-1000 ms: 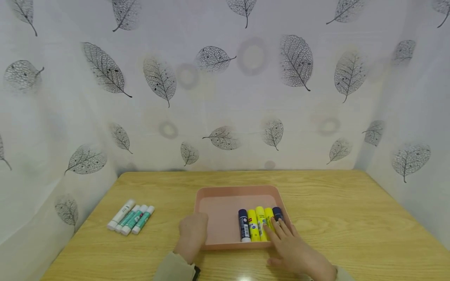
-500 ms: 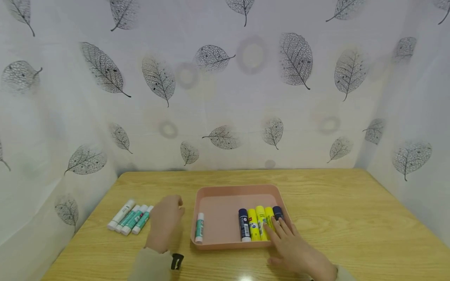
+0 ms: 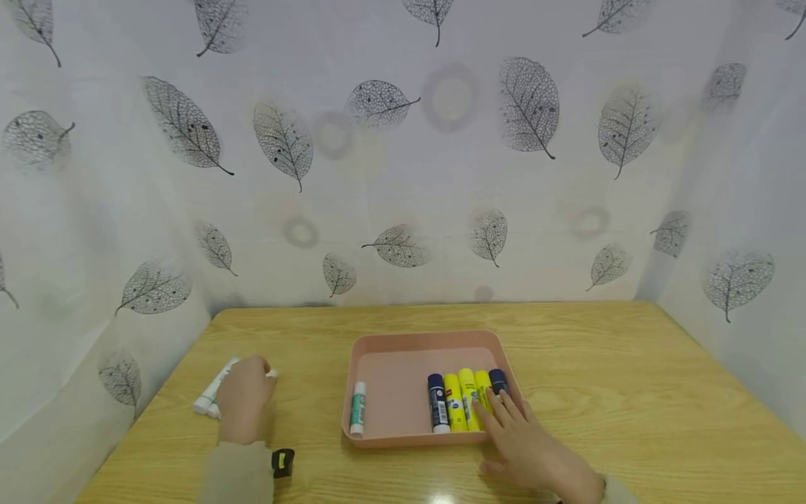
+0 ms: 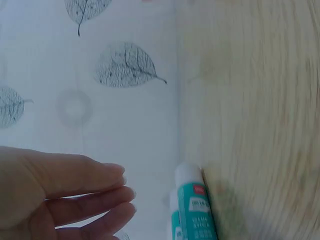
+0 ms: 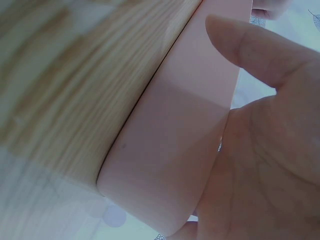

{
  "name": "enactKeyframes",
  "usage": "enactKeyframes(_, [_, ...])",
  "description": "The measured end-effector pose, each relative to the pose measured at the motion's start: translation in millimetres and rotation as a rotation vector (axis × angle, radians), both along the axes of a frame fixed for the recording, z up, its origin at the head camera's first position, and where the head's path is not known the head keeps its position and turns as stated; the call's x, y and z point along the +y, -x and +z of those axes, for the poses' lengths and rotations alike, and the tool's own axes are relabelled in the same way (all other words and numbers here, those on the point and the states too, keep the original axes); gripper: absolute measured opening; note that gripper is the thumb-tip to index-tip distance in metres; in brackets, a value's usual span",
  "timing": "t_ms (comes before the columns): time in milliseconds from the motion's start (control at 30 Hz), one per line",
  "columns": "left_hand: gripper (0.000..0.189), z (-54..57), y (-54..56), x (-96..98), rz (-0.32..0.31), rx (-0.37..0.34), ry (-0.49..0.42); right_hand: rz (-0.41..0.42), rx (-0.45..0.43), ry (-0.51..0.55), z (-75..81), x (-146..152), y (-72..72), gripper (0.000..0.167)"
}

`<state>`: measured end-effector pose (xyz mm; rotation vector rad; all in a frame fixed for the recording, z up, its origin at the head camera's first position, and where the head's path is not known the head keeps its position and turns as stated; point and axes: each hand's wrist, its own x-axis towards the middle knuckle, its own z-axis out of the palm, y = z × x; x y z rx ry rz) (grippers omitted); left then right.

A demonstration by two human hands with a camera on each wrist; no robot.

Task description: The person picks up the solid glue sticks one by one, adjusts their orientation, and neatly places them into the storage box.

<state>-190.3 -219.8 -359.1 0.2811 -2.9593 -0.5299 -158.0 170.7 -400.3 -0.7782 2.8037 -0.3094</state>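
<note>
My left hand (image 3: 247,395) is over the loose glue sticks at the table's left, covering most of them. In the left wrist view its fingers (image 4: 80,172) are nearly straight, beside a green, white-capped glue stick (image 4: 196,207). A larger white stick (image 3: 217,385) peeks out past the hand. My right hand (image 3: 525,444) rests at the front right corner of a pink tray (image 3: 399,360), fingers spread over the rim towards the sticks. Its thumb lies along the tray's outer wall (image 5: 170,125) in the right wrist view. Inside, one green glue stick (image 3: 357,411) lies at the left.
Two yellow glue sticks (image 3: 454,404) and more yellow and navy ones, including a navy stick (image 3: 437,406), lie side by side in the tray's right half. A leaf-patterned curtain (image 3: 403,175) encloses the wooden table (image 3: 611,392) at the back and sides.
My left hand has moved left from the tray to the loose glue sticks. A green glue stick now shows at the tray's left, where the hand was. My right hand stays put.
</note>
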Motion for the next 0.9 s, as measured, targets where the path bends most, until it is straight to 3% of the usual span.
enactKeyframes(300, [0.023, -5.9, -0.8, -25.8, 0.013, -0.085, -0.091, -0.017, -0.017, -0.011, 4.7, -1, -1.3, 0.079])
enactKeyframes(667, [0.017, -19.0, 4.2, -25.2, 0.015, -0.126, -0.121, -0.015, -0.018, -0.007, 5.1, -1, -1.9, 0.080])
enactKeyframes(900, [0.016, -21.5, 5.6, -21.7, -0.002, -0.127, -0.070, -0.011, -0.014, -0.015, 5.6, -1, -1.8, 0.080])
